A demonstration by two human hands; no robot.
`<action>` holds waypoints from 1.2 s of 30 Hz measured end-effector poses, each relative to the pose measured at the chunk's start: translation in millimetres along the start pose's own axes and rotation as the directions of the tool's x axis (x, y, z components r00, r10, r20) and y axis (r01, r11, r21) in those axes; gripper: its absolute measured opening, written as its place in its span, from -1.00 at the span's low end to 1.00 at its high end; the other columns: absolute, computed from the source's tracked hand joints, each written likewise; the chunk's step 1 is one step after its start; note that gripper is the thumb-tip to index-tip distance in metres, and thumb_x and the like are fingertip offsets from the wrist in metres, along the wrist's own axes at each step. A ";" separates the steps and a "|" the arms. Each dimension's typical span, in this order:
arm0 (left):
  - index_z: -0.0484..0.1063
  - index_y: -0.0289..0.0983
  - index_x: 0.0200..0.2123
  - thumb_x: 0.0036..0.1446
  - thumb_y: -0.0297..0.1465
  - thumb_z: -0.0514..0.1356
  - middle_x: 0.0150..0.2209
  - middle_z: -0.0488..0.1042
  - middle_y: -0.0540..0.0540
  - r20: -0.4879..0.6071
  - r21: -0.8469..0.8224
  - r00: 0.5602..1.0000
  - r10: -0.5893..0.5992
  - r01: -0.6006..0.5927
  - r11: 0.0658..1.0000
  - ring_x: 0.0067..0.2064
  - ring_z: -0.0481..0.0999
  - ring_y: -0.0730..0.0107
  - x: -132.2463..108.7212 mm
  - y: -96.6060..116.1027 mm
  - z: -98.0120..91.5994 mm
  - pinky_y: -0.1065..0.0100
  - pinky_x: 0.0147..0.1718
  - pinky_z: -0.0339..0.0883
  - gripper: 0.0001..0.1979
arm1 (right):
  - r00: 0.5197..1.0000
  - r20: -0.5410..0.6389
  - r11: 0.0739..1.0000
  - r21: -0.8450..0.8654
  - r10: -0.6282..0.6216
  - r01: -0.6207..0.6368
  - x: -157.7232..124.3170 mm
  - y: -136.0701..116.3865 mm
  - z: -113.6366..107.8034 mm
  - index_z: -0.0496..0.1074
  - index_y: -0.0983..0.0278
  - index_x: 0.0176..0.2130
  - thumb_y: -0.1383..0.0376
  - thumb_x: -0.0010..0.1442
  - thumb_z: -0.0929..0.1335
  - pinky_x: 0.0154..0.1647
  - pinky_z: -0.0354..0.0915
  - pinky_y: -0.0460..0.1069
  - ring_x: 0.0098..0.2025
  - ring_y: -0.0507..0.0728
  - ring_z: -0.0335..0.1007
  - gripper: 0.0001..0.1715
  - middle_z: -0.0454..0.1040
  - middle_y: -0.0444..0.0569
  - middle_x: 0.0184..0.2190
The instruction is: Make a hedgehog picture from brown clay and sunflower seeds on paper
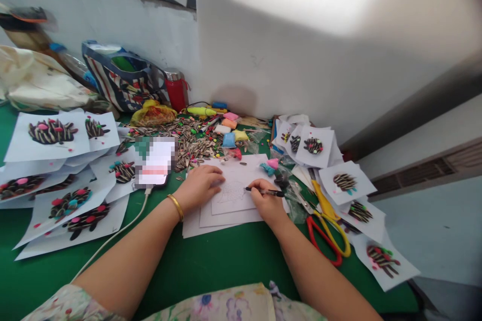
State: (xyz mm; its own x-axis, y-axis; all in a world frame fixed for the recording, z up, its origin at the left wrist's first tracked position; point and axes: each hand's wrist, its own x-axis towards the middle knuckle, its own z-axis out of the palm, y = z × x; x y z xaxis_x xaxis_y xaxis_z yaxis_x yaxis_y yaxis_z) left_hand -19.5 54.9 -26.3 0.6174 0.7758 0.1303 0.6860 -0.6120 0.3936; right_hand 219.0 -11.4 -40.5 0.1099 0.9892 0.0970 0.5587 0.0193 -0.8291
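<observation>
White sheets [226,219] lie stacked on the green table, and the top one bears a faint pencil-like drawing [232,192]. My left hand [200,185] rests flat on the left part of the sheets, fingers spread and holding nothing. A black pen [271,192] is gripped in my right hand [268,204], its tip pointing left at the right edge of the drawing. Just beyond the sheets is a heap of striped sunflower seeds [192,140]. Lumps of coloured clay, one of them blue [228,140], sit by the heap.
Seed-decorated papers [26,145] pile up at the left, with more [348,180] at the right. Red and yellow scissors [327,230] lie right of my right hand. A phone [156,160] on a cable is at left. A red flask [175,91] and striped bag [120,80] stand behind.
</observation>
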 end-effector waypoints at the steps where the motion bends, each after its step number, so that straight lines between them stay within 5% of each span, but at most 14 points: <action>1: 0.57 -0.14 -0.08 0.17 -0.36 0.24 0.06 0.49 -0.10 -0.002 0.000 1.000 0.002 -0.002 1.000 0.12 0.40 0.12 0.0 -0.3 0.4 0.09 0.14 0.24 -0.76 | 1.000 0.001 1.000 -0.006 -0.002 0.002 0.0 -0.4 0.1 0.49 0.24 -0.32 0.28 0.10 0.27 -0.39 0.18 -0.04 -0.44 0.09 0.30 -0.78 0.45 -0.13 -0.48; 11: 0.58 -0.13 -0.10 0.14 -0.37 0.27 0.04 0.51 -0.09 -0.027 -0.020 1.000 0.005 -0.006 1.000 0.11 0.42 0.11 0.3 -1.1 1.6 0.06 0.13 0.25 -0.77 | 0.999 -0.049 0.995 0.096 0.016 -0.012 1.5 2.2 -2.2 0.47 0.23 -0.34 0.28 0.12 0.26 -0.37 0.26 -0.02 -0.42 0.11 0.36 -0.81 0.44 -0.13 -0.49; 18: 0.56 -0.15 -0.06 0.14 -0.39 0.27 0.05 0.51 -0.10 -0.032 -0.019 0.999 0.022 -0.022 1.000 0.12 0.42 0.12 0.0 -2.7 2.5 0.06 0.14 0.25 -0.73 | 0.985 -0.091 0.987 0.053 -0.147 0.152 3.3 4.9 -7.7 0.46 0.23 -0.01 0.17 0.27 0.28 0.09 0.31 0.10 0.00 0.20 0.45 -0.64 0.54 0.03 -0.05; 27: 0.55 -0.18 -0.07 0.16 -0.46 0.22 0.03 0.51 -0.14 -0.103 -0.022 0.994 0.043 -0.045 0.999 0.09 0.43 0.13 0.2 -4.9 2.8 0.04 0.14 0.28 -0.73 | 0.982 -0.047 0.983 0.007 -0.182 0.182 1.8 5.6 -8.1 0.46 0.20 0.00 0.20 0.30 0.27 0.07 0.35 0.09 -0.01 0.18 0.46 -0.68 0.54 0.01 -0.05; 32: 0.55 -0.21 -0.08 0.18 -0.49 0.19 0.01 0.52 -0.15 -0.121 -0.028 0.992 0.036 -0.040 0.999 0.07 0.45 0.14 0.5 -6.9 5.3 0.04 0.13 0.30 -0.74 | 0.916 -0.015 0.892 -0.230 -0.402 0.388 4.3 11.4 -15.9 0.43 0.22 0.09 0.31 0.29 0.26 0.14 0.27 0.13 0.06 0.21 0.38 -0.61 0.50 0.06 0.01; 36: 0.56 -0.23 -0.11 0.18 -0.49 0.19 -0.03 0.54 -0.14 -0.150 -0.043 0.988 0.034 -0.041 0.998 0.04 0.46 0.16 1.0 -6.0 6.1 0.06 0.11 0.31 -0.77 | 0.941 0.086 0.816 -0.476 -0.328 0.328 9.0 18.3 -18.1 0.48 0.20 0.07 0.48 0.20 0.24 0.07 0.27 0.16 0.03 0.24 0.33 -0.50 0.51 0.07 -0.02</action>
State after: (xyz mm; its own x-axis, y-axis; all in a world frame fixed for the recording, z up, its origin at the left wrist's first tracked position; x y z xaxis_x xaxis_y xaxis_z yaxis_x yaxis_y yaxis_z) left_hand -20.6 58.4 -34.0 0.5760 0.7686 0.2785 0.6425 -0.6362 0.4270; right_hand 245.1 -4.8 -44.8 -0.1504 0.9368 0.3158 0.8835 0.2707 -0.3823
